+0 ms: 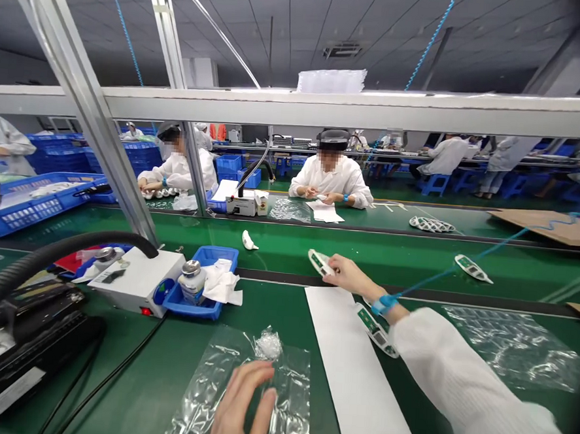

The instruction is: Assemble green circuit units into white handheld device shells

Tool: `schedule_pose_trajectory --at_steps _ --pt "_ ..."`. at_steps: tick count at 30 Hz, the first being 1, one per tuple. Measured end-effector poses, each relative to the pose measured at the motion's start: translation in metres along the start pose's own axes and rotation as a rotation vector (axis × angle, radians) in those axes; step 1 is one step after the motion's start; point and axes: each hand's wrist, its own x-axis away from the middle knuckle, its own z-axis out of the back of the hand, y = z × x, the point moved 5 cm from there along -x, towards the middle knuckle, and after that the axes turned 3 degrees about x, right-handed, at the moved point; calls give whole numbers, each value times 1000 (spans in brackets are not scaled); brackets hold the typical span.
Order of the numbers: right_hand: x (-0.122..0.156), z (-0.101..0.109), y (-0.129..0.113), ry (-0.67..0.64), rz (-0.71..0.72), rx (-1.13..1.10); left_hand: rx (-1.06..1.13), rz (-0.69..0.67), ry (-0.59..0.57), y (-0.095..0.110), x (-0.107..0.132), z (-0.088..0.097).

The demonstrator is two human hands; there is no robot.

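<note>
So, the right hand [348, 274] is stretched forward to the far edge of the green desk [173, 360], where a dark strip divides it from the conveyor belt [376, 252]. Its fingers [334, 269] pinch one end of a white-framed circuit board [320, 263], which sticks out to the left over that strip. A blue wrist strap [383, 304] sits on the wrist, above a white sleeve [461, 378], and a blue coiled cord [464, 264] runs from it to the right across the belt.

A second circuit board [377, 329] lies just beside the forearm, partly on a long white paper sheet [354, 371] laid on the desk.

The left hand [241, 407] is low in the view and rests on a clear plastic bag [201, 388]. Its fingers [255, 375] are loosely together and laid flat, gripping nothing. A crumpled wad of clear film [268, 343] lies just beyond the fingertips.

To the left stands a blue tray [200, 308] holding a small bottle [192, 280] and white wipes [221, 283], touching a white box unit [136, 278] with a black hose [46, 258] curving over it. More clear film [513, 345] lies to the right.

On the belt lie another circuit board [473, 268] and a small white piece [249, 241], well apart. Across the belt, a person in a white coat [332, 178] sits facing this way, and another person [177, 171] works further left
</note>
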Motion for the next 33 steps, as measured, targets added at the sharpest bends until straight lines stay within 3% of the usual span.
schedule_pose_trajectory --at_steps 4,6,8,11,13,17,19,21,24,27,30,33 --pt "78 -3 -98 -170 455 -136 -276 -244 -175 32 -24 -1" --pt "119 0 -135 -259 595 -210 -439 -353 -252 43 -27 -6" --pt "147 4 -156 -321 634 -272 -559 -401 -376 48 -20 -10" --pt "166 8 -162 -321 633 -369 -576 -395 -510 48 3 -6" --pt "168 6 -155 -260 576 -433 -388 -271 -499 44 15 5" --pt "179 -13 -150 -257 453 -524 351 267 -251 21 31 28" --pt "191 -23 -160 -300 457 -544 641 474 -156 12 42 30" --pt "204 -31 -172 -339 472 -533 815 624 -169 8 56 24" --pt "218 -44 -188 -396 497 -522 908 787 -244 7 80 15" --pt "224 -56 -196 -371 483 -577 873 833 -243 6 100 9" --pt "226 -66 -198 -271 481 -585 838 855 -180 0 112 4" --pt "229 -69 -201 -104 505 -403 772 823 -121 -7 116 0"
